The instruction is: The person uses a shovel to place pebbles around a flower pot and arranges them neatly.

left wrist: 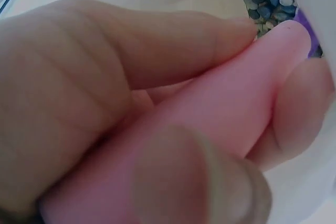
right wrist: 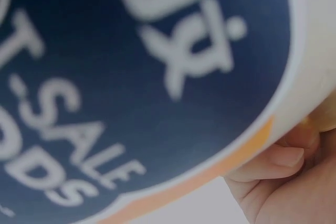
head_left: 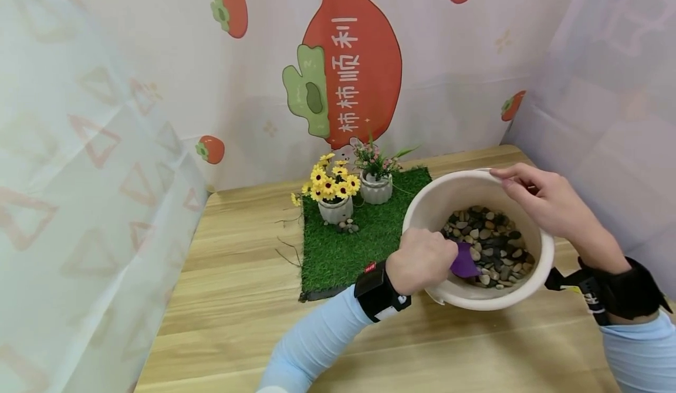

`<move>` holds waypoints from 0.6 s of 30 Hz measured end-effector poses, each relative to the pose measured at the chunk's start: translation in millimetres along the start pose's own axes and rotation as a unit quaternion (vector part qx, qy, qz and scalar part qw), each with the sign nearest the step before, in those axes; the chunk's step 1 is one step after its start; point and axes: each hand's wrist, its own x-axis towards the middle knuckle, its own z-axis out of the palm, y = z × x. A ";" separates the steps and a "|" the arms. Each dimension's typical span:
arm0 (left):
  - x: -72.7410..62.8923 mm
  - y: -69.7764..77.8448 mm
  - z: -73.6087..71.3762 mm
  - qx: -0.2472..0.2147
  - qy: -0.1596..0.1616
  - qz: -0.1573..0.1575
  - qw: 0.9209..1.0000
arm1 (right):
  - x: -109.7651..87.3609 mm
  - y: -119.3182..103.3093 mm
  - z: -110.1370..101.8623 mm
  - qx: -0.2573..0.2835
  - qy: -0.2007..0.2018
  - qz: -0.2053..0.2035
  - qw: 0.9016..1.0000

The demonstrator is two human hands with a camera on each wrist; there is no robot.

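**Purple scoop being gripped inside the pebble bucket**

A purple scoop point(head_left: 465, 262) is being held tight in the curled fingers of the left hand point(head_left: 419, 260), down inside a white bucket point(head_left: 544, 252). The bucket's far rim is being pinched by the right hand point(head_left: 538, 196), fingers curled over the edge.

Everything is being staged on a light wooden table point(head_left: 237, 299), which is being boxed in by sheer curtains point(head_left: 79, 176) printed with persimmons and a big red persimmon banner point(head_left: 351, 67) at the back.

Mixed pebbles point(head_left: 491, 246) are being kept in the bucket, which is being tipped toward the camera, just beside a green turf mat point(head_left: 343, 246). On the mat, yellow flowers are being displayed in a small grey pot point(head_left: 335, 210), with pink ones in a ribbed pot point(head_left: 376, 189) just behind, and a few loose stones point(head_left: 347, 226) lying at the front pot's foot.
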 end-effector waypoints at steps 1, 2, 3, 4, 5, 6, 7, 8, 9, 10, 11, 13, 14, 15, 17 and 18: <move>-1.1 -0.4 0.5 0.004 0.015 0.000 1.000 | 0.0 0.1 0.5 0.001 0.000 -0.002 1.000; -1.8 -0.6 1.1 0.008 0.028 -0.001 1.000 | 0.1 0.1 0.9 0.003 0.000 -0.004 1.000; -2.5 -0.7 1.6 0.013 0.043 -0.002 0.999 | 0.2 0.2 1.5 0.004 0.000 -0.005 1.000; -2.7 -0.9 2.8 0.017 0.055 -0.003 0.998 | 0.2 0.5 1.9 0.006 0.001 -0.004 1.000; -1.7 -1.0 3.8 0.015 0.050 -0.005 0.999 | 0.4 0.5 2.4 0.006 0.002 -0.005 1.000; -0.4 -1.4 5.2 0.012 0.042 -0.005 0.999 | 0.5 0.7 2.7 0.006 0.002 -0.004 1.000; 1.3 -1.7 6.5 0.008 0.028 -0.006 1.000 | 0.6 1.3 3.0 0.006 0.003 -0.003 1.000; 3.5 -1.9 7.6 0.000 0.009 -0.007 1.000 | 0.7 2.1 3.1 0.007 0.001 -0.005 1.000; 6.0 -2.2 9.1 -0.007 -0.009 -0.007 1.000 | 0.8 3.0 3.0 0.006 0.001 -0.006 1.000; 8.9 -2.2 10.6 -0.017 -0.032 -0.007 0.999 | 1.0 3.5 2.8 0.006 0.002 -0.004 1.000; 12.0 -1.9 11.9 -0.029 -0.059 -0.007 0.998 | 1.0 4.1 2.4 0.006 0.003 -0.001 1.000; 15.8 -0.7 14.2 -0.040 -0.085 -0.008 0.996 | 0.9 5.6 1.3 0.006 0.006 0.003 1.000; 17.6 0.3 15.1 -0.044 -0.097 -0.010 0.994 | 0.7 6.1 0.9 0.008 0.006 0.006 1.000; 18.8 1.2 16.2 -0.048 -0.105 -0.010 0.993 | 0.6 6.5 0.6 0.008 0.009 0.008 1.000; 20.4 2.9 17.4 -0.052 -0.117 -0.013 0.992 | 0.3 7.4 0.3 0.010 0.010 0.012 1.000; 20.8 3.5 17.6 -0.052 -0.117 -0.014 0.992 | 0.3 8.0 0.3 0.011 0.009 0.011 1.000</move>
